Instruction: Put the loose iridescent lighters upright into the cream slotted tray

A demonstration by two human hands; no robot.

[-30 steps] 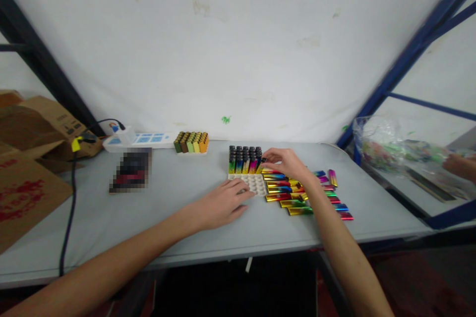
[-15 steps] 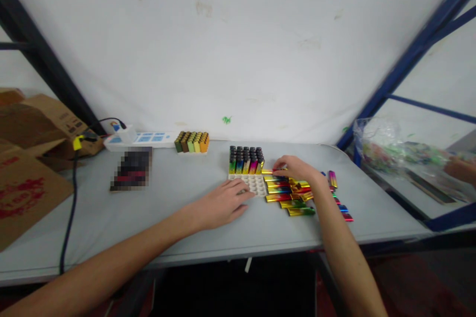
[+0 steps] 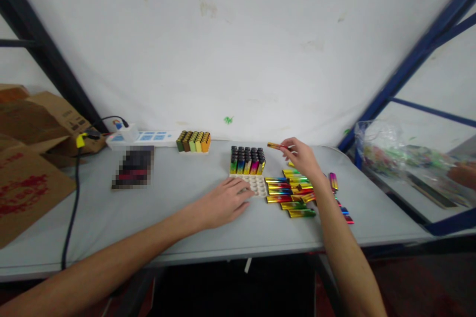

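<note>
My left hand [image 3: 225,203] lies with its fingers stretched over the left part of a white tray [image 3: 260,186] with rows of round holes. Part of that tray is hidden beneath the fingers. Behind it stand several upright lighters [image 3: 247,161] with black tops and shiny coloured bodies, in close rows. My right hand [image 3: 300,156] is raised above the table, pinching a gold and red lighter [image 3: 278,146] by one end; it points left. Below that hand lies a loose pile of shiny lighters [image 3: 280,191] in gold, green, red and blue, partly covered by my forearm.
A second block of upright green, brown and yellow pieces [image 3: 193,142] stands back left, beside a white power strip [image 3: 154,137]. A blurred-out dark item [image 3: 133,168], black cable [image 3: 75,198] and cardboard box [image 3: 31,193] are left. Across the blue frame [image 3: 401,69], another person's hand [image 3: 463,175] shows.
My right hand has lifted from the back of the pile, rising with the gold and red lighter in its fingers. My left hand stays on the white tray.
</note>
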